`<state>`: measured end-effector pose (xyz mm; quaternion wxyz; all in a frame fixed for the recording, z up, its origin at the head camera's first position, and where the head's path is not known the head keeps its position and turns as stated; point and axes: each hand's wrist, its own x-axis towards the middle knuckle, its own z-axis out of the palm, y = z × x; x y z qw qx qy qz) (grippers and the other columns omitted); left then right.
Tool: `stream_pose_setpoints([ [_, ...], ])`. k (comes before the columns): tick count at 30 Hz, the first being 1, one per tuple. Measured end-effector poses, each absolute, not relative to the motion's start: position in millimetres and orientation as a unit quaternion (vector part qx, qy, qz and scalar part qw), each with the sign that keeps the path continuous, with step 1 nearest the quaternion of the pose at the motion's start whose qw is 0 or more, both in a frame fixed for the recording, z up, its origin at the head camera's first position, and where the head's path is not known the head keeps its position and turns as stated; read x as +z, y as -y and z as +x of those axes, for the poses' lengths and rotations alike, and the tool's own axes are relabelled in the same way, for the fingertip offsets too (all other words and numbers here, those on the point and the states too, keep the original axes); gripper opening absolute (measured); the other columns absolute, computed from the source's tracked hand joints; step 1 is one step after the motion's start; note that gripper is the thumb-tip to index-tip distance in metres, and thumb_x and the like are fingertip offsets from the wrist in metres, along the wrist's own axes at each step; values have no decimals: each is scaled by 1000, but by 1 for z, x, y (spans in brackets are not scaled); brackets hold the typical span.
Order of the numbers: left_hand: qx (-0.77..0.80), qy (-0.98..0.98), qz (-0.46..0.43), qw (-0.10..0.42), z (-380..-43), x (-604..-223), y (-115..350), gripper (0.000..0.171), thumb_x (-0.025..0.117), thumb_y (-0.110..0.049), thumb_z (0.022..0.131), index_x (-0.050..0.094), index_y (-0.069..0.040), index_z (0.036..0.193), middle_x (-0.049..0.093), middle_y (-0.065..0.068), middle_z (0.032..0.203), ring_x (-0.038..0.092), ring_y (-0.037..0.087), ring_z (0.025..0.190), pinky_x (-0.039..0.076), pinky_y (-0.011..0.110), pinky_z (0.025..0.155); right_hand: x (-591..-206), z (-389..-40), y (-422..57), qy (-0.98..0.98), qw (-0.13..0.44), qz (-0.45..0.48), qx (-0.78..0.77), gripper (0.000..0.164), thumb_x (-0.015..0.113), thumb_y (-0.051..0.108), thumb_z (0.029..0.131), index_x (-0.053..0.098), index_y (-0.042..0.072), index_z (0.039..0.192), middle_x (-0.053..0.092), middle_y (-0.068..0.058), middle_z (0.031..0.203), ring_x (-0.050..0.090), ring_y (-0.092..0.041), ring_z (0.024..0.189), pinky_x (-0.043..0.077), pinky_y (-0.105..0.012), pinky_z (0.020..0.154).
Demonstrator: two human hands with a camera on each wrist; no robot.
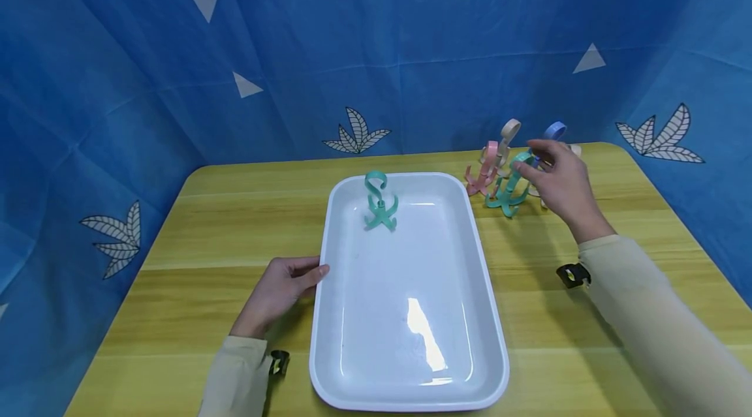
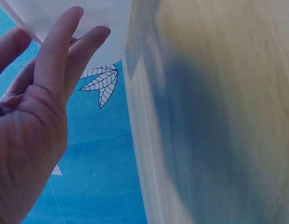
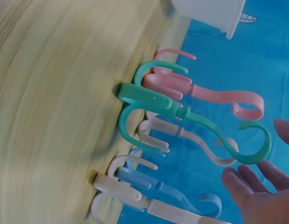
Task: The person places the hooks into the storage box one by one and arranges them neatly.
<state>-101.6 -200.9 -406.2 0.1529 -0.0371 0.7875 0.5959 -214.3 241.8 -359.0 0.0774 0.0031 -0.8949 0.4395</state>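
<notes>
My left hand [image 1: 288, 286] grips the left rim of a white tray [image 1: 499, 365], thumb over the edge and fingers along its outer side. Inside the tray's far left part stands a green swivel hook [image 1: 380, 213] with several prongs. At the back right, my right hand [image 1: 558, 182] reaches to the curled top of another green hook [image 1: 506, 198]. In the right wrist view, thumb and fingers are spread around that curl [image 3: 256, 156] with a gap showing. Close about it stand a pink hook [image 3: 219, 96], a blue hook [image 3: 182, 198] and cream hooks [image 3: 119, 189].
The tray lies lengthwise on a wood-grain table [image 1: 247, 208]. A blue cloth [image 1: 329, 25] with white triangles and leaf prints hangs behind the table and at both sides. The hook cluster stands near the table's far right corner.
</notes>
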Motion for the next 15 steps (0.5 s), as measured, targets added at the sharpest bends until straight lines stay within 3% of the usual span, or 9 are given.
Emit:
stream_pose_setpoints([
  [7,591,-791,-51,149,-103,-407,201,41,71,-27,93,68,1,122,69,11,112,67,22,102,58,34,84,-362,-218,-241,896,61,-6,440,63,60,35,99,41,-3,145,39,-27,144,41,-44,131,44,-56,101],
  [15,601,-783,-40,153,-102,-407,201,44,70,-26,94,64,5,124,67,17,117,65,25,105,57,36,87,-363,-220,-242,901,52,-1,430,56,59,35,100,46,-2,140,45,-28,138,44,-45,129,46,-59,97],
])
